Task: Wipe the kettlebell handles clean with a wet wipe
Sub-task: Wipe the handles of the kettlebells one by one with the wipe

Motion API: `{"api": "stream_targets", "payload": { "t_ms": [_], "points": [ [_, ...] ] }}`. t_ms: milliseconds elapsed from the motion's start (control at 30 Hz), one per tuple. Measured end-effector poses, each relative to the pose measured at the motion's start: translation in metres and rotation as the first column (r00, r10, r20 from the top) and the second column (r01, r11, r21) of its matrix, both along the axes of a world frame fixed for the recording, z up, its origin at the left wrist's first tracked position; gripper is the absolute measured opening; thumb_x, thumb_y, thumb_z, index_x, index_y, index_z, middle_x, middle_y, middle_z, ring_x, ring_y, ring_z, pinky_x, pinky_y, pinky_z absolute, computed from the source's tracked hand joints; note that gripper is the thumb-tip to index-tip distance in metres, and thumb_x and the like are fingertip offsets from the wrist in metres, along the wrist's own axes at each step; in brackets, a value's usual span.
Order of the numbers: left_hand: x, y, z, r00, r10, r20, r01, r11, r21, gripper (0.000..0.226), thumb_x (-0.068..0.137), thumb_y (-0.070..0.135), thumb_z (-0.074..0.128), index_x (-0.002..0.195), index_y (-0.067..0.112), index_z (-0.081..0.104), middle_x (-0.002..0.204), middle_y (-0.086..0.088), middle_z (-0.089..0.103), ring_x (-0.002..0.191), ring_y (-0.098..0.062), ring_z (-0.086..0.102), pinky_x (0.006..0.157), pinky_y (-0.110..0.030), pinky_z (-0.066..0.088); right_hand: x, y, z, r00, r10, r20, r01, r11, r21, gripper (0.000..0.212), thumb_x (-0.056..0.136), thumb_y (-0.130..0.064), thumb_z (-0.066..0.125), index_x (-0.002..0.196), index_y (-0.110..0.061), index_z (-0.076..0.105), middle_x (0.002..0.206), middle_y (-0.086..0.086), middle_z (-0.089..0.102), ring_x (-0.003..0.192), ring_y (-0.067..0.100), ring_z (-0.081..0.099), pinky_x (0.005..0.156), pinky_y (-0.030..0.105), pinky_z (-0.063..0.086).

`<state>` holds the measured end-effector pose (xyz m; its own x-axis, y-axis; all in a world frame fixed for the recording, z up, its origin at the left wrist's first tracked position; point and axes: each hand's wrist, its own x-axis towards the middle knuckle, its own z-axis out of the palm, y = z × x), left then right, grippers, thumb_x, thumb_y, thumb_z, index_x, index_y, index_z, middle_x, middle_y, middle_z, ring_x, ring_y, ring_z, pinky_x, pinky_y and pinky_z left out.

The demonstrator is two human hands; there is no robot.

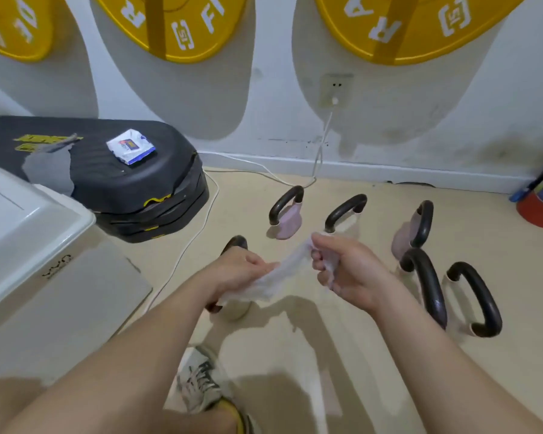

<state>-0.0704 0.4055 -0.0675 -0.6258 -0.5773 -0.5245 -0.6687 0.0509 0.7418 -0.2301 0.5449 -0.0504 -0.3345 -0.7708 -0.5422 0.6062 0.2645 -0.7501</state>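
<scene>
Currently the limp, probably tear-prone wet wipe (279,277) hangs stretched between left grip (232,270) and right grip (348,270), each pinching one end, just above the rigid kettlebell handle (237,242) beneath the left grip.

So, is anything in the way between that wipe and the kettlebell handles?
Nothing visible. The left hand and right hand hold the wet wipe above the floor; a kettlebell handle stands uncovered just beyond the right hand.

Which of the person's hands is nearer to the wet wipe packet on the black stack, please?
Left. The left hand grips one end of the wet wipe, below and right of the wet wipe packet; the right hand pinches the other end, farther right.
</scene>
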Motion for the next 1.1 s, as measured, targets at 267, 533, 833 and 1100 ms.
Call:
{"api": "stream_targets", "payload": {
  "t_ms": [267, 533, 833, 1100],
  "points": [
    [0.063, -0.107, 0.006, 0.933, -0.285, 0.219, 0.216, 0.932, 0.291, 0.024, 0.084, 0.0, 0.067, 0.066, 0.014, 0.062, 0.059, 0.003, 0.06, 0.056, -0.012, 0.054, 0.051, -0.014, 0.042, 0.04, -0.046, -0.079, 0.883, -0.185, 0.432, 0.171, 0.983, 0.07, 0.009, 0.091, 0.002, 0.05, 0.086, -0.003, 0.055, 0.08, 0.013, 0.061, 0.076, 0.022, 0.059, 0.077, 0.027, 0.045],
    [0.107, -0.114, -0.052, 0.9, 0.388, -0.2, -0.217, 0.794, 0.567, 0.011, 0.088, 0.009, 0.062, 0.084, 0.017, 0.057, 0.073, -0.004, 0.058, 0.059, -0.015, 0.057, 0.055, -0.026, 0.055, 0.085, -0.096, -0.141, 0.984, -0.174, 0.037, 0.158, 0.95, 0.271, 0.004, 0.093, -0.008, 0.055, 0.096, -0.009, 0.057, 0.071, 0.006, 0.047, 0.046, 0.012, 0.034, 0.035, 0.018, 0.025],
    [0.149, -0.087, -0.138, 0.891, 0.398, -0.217, -0.427, 0.898, -0.105, 0.017, 0.091, 0.006, 0.061, 0.088, 0.023, 0.06, 0.082, 0.014, 0.057, 0.067, -0.001, 0.052, 0.052, -0.016, 0.042, 0.115, -0.099, -0.171, 0.702, 0.119, -0.702, 0.132, 0.947, 0.293, 0.031, 0.09, -0.021, 0.058, 0.07, -0.013, 0.036, 0.065, -0.002, 0.035, 0.056, 0.006, 0.031, 0.051, 0.019, 0.031],
    [0.109, -0.103, -0.184, 0.856, 0.477, -0.197, -0.516, 0.784, -0.345, 0.019, 0.078, 0.028, 0.075, 0.085, 0.04, 0.061, 0.103, 0.005, 0.046, 0.101, -0.011, 0.048, 0.082, -0.012, 0.037, 0.109, -0.129, -0.168, 0.974, 0.004, -0.227, 0.091, 0.908, 0.41, 0.005, 0.088, -0.015, 0.061, 0.084, -0.017, 0.058, 0.074, -0.003, 0.06, 0.063, 0.007, 0.054, 0.06, 0.023, 0.039]
  ]
}}
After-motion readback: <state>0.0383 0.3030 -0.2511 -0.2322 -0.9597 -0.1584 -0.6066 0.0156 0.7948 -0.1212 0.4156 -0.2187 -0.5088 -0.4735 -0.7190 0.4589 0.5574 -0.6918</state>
